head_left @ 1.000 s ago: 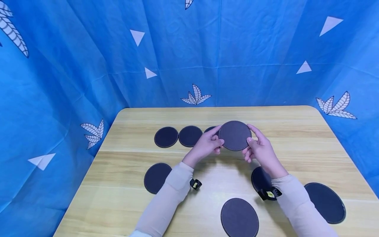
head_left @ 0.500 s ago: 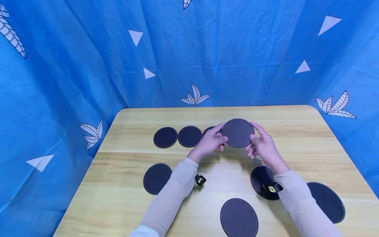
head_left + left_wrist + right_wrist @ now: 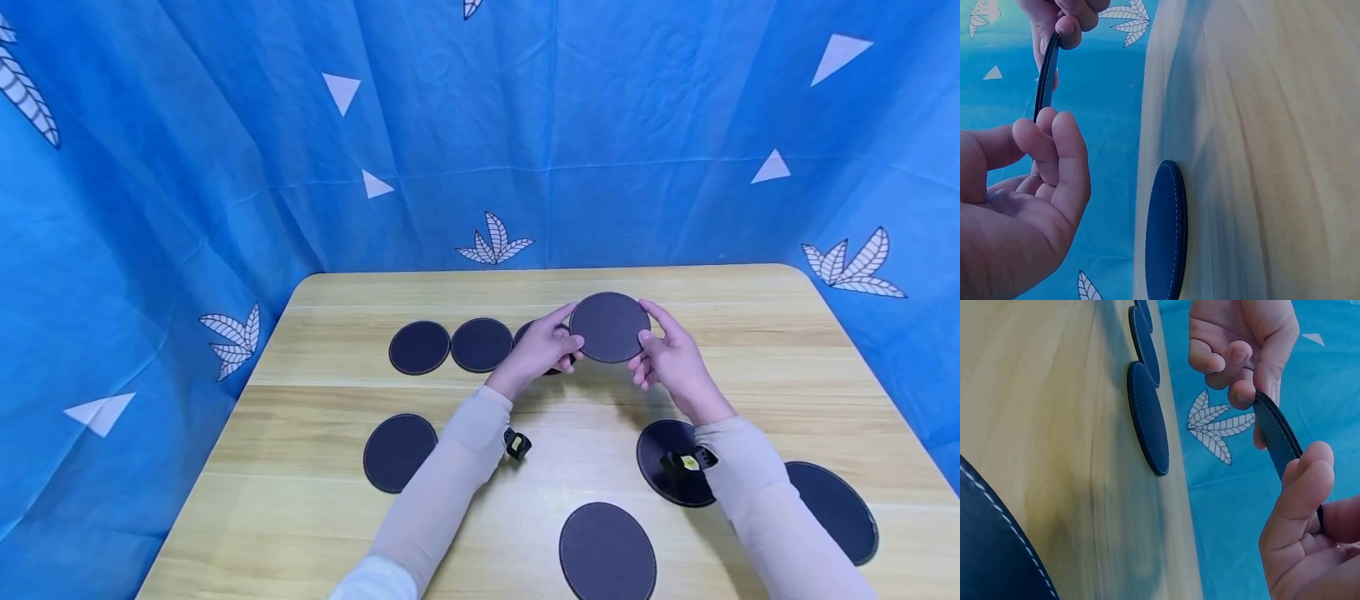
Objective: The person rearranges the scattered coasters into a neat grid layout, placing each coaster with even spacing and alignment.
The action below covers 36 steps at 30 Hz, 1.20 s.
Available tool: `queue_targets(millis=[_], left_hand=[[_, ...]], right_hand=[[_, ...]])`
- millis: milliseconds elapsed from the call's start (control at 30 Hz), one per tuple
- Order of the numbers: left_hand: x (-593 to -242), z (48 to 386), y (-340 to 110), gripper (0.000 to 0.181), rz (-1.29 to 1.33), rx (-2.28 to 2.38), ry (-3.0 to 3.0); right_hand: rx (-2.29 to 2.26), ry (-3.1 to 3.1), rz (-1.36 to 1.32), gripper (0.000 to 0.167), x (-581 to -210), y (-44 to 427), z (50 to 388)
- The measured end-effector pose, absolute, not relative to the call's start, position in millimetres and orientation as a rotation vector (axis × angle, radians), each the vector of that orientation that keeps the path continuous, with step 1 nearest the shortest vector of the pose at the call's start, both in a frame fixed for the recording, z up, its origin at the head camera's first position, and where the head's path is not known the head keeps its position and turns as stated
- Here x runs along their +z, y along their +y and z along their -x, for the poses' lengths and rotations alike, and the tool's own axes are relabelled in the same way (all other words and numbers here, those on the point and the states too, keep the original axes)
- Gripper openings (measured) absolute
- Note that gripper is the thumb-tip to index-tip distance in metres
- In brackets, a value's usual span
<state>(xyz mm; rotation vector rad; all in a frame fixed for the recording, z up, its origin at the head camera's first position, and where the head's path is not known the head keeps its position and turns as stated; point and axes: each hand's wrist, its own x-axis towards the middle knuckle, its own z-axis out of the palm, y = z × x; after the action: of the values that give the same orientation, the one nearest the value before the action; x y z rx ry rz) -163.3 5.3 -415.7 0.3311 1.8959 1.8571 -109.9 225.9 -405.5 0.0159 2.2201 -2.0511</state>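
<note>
A round dark coaster (image 3: 610,327) with a stitched rim is held up above the far part of the table. My left hand (image 3: 538,348) pinches its left edge between thumb and fingers. On the opposite edge, my right hand (image 3: 677,364) pinches it the same way. Both wrist views show the coaster (image 3: 1049,75) nearly edge-on, clear of the tabletop. Behind my left hand lies another coaster (image 3: 1147,419), partly covered in the head view. It ends a row with two more, a middle coaster (image 3: 482,345) and a left coaster (image 3: 419,347).
Nearer on the wooden table (image 3: 300,467) lie a left coaster (image 3: 397,452), a front coaster (image 3: 607,550), a coaster (image 3: 660,471) partly behind my right wrist camera, and a coaster (image 3: 834,512) partly behind my right sleeve. A blue patterned curtain (image 3: 637,208) hangs around the table.
Both hands have carried the held coaster to the right and slightly farther away, up in the head view. The coasters on the table have stayed where they were.
</note>
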Motion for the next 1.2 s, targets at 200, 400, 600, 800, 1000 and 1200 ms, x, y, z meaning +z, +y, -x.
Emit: queue_targets(millis=[200,400,600,800,1000,1200], left_hand=[[-417,172,14,0.07,-0.298,1.846,1.879],[-422,180,23,0.071,-0.27,1.812,1.89],[-426,186,31,0.072,-0.222,1.793,1.891],[-432,190,36,0.074,-0.225,1.729,1.913],[-437,195,38,0.078,-0.232,1.645,1.913],[-440,200,40,0.08,-0.197,1.582,1.874]], right_hand=[[-2.044,2.221,-0.047,0.057,-407,232,118],[-2.004,2.228,-0.097,0.058,-408,238,124],[-1.989,2.198,-0.14,0.058,-412,242,131],[-1.942,2.192,-0.167,0.059,-418,246,135],[-1.891,2.156,-0.206,0.061,-422,249,139],[-1.848,2.108,-0.24,0.066,-423,249,141]])
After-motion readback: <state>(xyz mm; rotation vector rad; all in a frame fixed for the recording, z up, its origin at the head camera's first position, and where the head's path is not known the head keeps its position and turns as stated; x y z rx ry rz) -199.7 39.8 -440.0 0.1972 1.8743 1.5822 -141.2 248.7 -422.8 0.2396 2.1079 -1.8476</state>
